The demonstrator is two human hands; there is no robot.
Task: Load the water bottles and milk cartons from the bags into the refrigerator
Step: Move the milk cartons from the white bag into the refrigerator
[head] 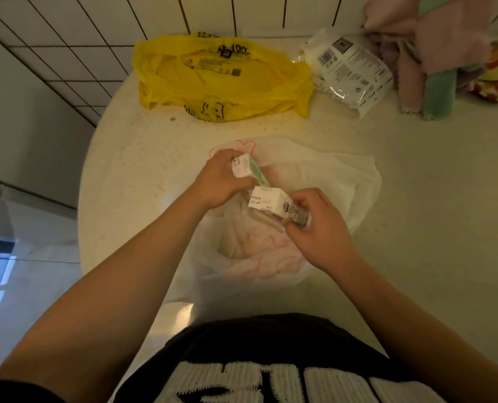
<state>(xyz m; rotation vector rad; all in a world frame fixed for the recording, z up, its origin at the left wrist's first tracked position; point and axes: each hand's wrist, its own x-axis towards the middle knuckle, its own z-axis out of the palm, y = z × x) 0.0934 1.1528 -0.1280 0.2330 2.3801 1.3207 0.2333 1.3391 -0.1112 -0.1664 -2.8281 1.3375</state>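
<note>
our left hand (218, 181) grips first small white milk carton (246, 168) | our right hand (317, 228) grips second white carton (271, 203) | 1 translucent white plastic bag (329, 175) beneath | 1 yellow plastic bag (213, 77) beyond

black shirt (271, 344), white lettering

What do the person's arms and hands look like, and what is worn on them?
The left forearm and right forearm are bare. The left hand and right hand show no gloves, watch or bracelet. A black sleeve begins higher on the left arm; the shirt is black with white lettering.
</note>
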